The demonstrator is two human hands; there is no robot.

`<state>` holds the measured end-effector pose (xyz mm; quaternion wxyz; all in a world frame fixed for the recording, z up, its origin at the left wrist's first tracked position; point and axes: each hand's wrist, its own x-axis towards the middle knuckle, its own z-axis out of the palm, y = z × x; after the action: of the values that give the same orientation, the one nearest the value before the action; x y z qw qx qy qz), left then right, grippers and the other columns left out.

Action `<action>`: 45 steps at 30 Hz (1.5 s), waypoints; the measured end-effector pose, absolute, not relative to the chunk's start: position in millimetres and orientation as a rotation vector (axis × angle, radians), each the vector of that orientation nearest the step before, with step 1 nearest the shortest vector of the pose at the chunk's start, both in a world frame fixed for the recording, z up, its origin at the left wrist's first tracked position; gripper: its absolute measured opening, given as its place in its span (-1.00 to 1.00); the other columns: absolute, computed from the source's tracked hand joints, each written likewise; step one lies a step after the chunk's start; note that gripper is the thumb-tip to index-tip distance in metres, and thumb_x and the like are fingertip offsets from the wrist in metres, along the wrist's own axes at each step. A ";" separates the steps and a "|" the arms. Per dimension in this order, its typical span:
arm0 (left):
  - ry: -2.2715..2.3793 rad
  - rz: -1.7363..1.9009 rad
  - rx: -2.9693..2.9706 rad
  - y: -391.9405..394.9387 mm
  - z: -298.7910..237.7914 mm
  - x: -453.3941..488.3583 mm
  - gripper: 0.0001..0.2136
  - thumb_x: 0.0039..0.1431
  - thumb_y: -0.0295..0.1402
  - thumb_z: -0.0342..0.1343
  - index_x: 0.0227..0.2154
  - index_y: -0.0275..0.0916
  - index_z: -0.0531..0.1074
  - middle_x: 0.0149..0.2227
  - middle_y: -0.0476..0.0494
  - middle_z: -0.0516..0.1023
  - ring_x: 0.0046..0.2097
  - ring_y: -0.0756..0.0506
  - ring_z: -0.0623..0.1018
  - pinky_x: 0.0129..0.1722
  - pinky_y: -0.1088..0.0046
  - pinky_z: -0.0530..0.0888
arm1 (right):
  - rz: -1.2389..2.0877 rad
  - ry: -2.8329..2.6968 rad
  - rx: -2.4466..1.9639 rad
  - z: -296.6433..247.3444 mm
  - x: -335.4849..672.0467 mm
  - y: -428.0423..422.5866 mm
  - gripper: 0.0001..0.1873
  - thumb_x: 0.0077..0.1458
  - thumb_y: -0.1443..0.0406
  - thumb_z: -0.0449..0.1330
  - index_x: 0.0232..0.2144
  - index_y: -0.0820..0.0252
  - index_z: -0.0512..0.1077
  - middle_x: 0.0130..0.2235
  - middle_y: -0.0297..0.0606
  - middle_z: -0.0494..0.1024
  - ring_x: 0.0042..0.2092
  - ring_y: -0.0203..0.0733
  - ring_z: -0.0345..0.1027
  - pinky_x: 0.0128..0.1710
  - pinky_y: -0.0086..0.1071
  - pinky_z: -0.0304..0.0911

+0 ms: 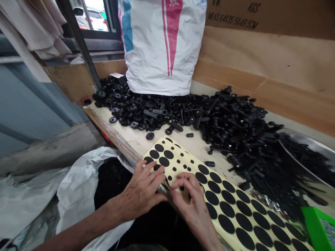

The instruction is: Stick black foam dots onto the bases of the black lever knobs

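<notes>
A pale yellow backing sheet (pixel 237 195) covered with several black round pads lies along the near edge of the workbench. My left hand (pixel 142 190) rests on the sheet's near left corner, fingers stretched toward a pad at the edge. My right hand (pixel 190 197) lies on the sheet just beside it, fingertips curled and pressed down against the sheet close to the left fingers. What the fingertips pinch, if anything, is hidden.
A big heap of black plastic parts (pixel 230 122) covers the bench behind the sheet. A white woven sack (pixel 162 45) stands at the back. A metal bowl (pixel 311 150) sits right, a green bin (pixel 318 226) at the lower right, a white bag (pixel 78 188) below the bench edge.
</notes>
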<state>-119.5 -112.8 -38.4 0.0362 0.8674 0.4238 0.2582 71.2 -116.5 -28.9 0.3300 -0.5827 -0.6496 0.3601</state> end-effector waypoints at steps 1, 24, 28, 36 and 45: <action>1.290 0.812 2.623 -112.7 -36.3 -120.7 -0.63 0.20 -0.20 0.14 -0.01 -0.31 0.35 0.06 -0.29 0.48 0.15 -0.37 0.32 0.16 -0.07 0.05 | 1.005 -1.660 -1.525 -25.0 73.6 -117.0 -0.94 0.02 0.26 0.17 -0.45 0.04 0.44 -0.11 -0.31 0.40 0.01 -0.04 0.25 0.04 -0.13 0.03; 1.045 0.783 1.748 -63.1 9.1 2.9 -0.78 0.21 -0.21 0.05 -0.27 -0.19 0.54 -0.07 -0.16 0.50 0.00 -0.16 0.44 0.05 0.29 0.32 | -0.254 -1.491 -1.227 -23.8 151.2 -150.9 -0.87 0.02 0.45 0.22 -0.41 0.12 0.41 -0.37 -0.35 0.40 -0.34 -0.25 0.32 -0.22 -0.26 0.23; 1.256 0.840 2.095 -0.8 -4.6 47.6 -0.60 0.13 -0.28 0.15 0.05 -0.20 0.39 -0.01 -0.22 0.46 0.02 -0.25 0.38 0.09 0.07 0.26 | -0.415 -1.281 -1.191 -43.2 160.8 -152.8 -0.86 0.01 0.43 0.22 -0.36 0.09 0.41 -0.32 -0.30 0.35 -0.36 -0.23 0.29 -0.35 -0.28 0.24; 1.170 0.838 1.985 40.9 -10.6 65.6 -0.77 0.11 -0.44 0.06 -0.18 -0.29 0.53 -0.24 -0.16 0.57 -0.22 -0.14 0.52 -0.15 0.33 0.43 | 0.094 -0.810 -1.390 -41.1 165.1 -146.1 -0.91 0.13 0.26 0.21 -0.29 0.12 0.38 -0.22 -0.24 0.36 -0.18 -0.16 0.29 -0.16 -0.25 0.21; 0.836 0.843 1.483 -56.8 25.5 -4.5 -0.75 -0.03 -0.49 0.26 -0.22 -0.23 0.56 -0.24 -0.09 0.55 -0.23 -0.05 0.52 -0.22 0.47 0.45 | 1.028 -0.794 -1.228 -10.6 164.5 -133.1 -0.16 -0.04 0.15 0.32 0.24 0.03 0.06 -0.16 -0.28 0.52 -0.23 -0.19 0.45 -0.21 -0.31 0.38</action>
<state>-4.5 -56.8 25.5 0.5817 0.6350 0.3581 0.3609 164.5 -133.1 -10.6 0.6263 -0.5356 -0.3464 0.4483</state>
